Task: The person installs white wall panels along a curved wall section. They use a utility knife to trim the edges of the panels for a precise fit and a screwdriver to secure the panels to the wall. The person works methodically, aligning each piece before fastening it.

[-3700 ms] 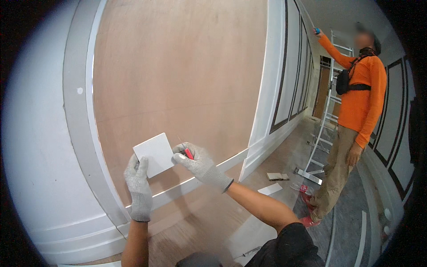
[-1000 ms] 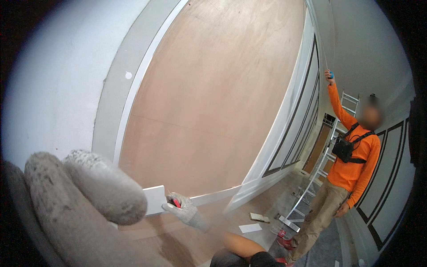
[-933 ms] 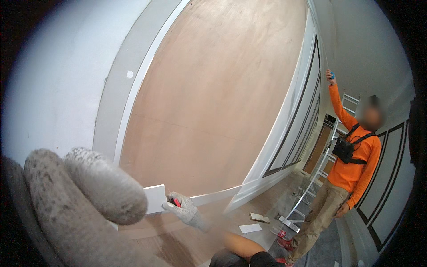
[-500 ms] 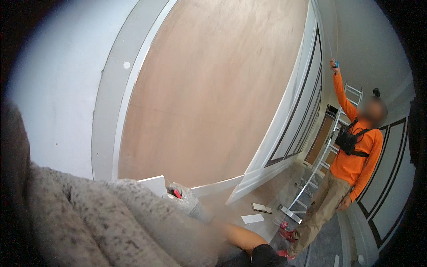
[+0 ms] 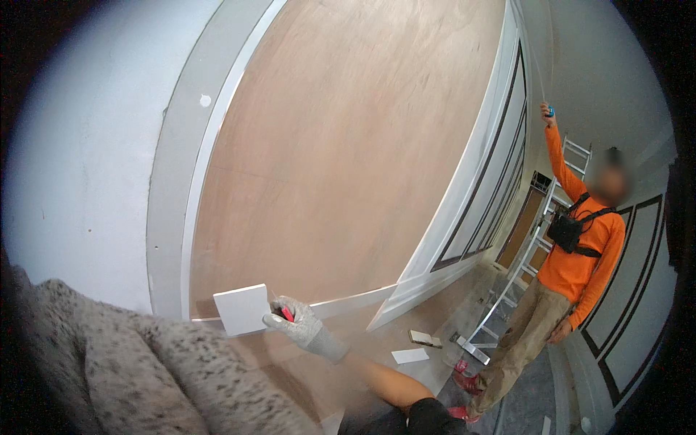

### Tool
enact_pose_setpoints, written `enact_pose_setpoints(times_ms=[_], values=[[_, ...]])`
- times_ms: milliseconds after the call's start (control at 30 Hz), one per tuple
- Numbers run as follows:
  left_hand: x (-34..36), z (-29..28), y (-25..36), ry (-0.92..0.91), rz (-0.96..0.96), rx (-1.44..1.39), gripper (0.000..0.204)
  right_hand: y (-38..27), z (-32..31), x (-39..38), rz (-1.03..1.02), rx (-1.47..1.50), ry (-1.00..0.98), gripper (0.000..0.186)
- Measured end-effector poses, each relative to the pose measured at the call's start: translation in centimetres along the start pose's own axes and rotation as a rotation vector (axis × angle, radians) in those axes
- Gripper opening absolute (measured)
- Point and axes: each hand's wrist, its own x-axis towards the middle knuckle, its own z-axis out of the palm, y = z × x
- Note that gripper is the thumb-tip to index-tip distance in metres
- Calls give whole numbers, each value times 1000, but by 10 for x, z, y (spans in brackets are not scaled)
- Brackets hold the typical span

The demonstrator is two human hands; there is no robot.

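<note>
My right hand (image 5: 301,325), in a grey-white knit glove, reaches in from the lower edge. Its fingers are closed round a slim red tool (image 5: 288,314), whose exact kind I cannot make out. Right beside those fingertips a small white board piece (image 5: 241,309) stands tilted in front of the foot of the wood panel (image 5: 341,159). Whether the glove touches the board is unclear. Grey speckled cloth (image 5: 145,355) fills the lower left, and my left hand is not visible.
A co-worker in an orange shirt (image 5: 591,254) stands at the right, one arm raised with a blue tape measure (image 5: 550,112), its blade running upward. Behind is an aluminium ladder (image 5: 518,275). On the floor lie a white offcut (image 5: 410,356) and a small flat block (image 5: 425,338).
The speckled cloth has dropped down and left, uncovering more of the white board and my right wrist. The co-worker's raised hand is slightly lower.
</note>
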Motion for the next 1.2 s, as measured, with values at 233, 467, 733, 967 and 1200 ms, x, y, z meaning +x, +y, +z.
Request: enact_pose_setpoints(times_ms=[233, 467, 733, 967, 1200], values=[[3, 3, 0, -7, -1, -25, 36, 1, -6, 3, 30, -144, -43, 50], [5, 6, 2, -18, -6, -26, 35, 1, -3, 4, 30, -147, -51, 56], [7, 8, 3, -24, -9, -47, 34, 0, -4, 4, 27, -71, -56, 54], [5, 10, 5, -36, -9, -55, 34, -4, -2, 2, 52, -99, -11, 46], [7, 13, 4, -44, -15, -71, 33, -9, -3, 2, 18, -83, -6, 39]])
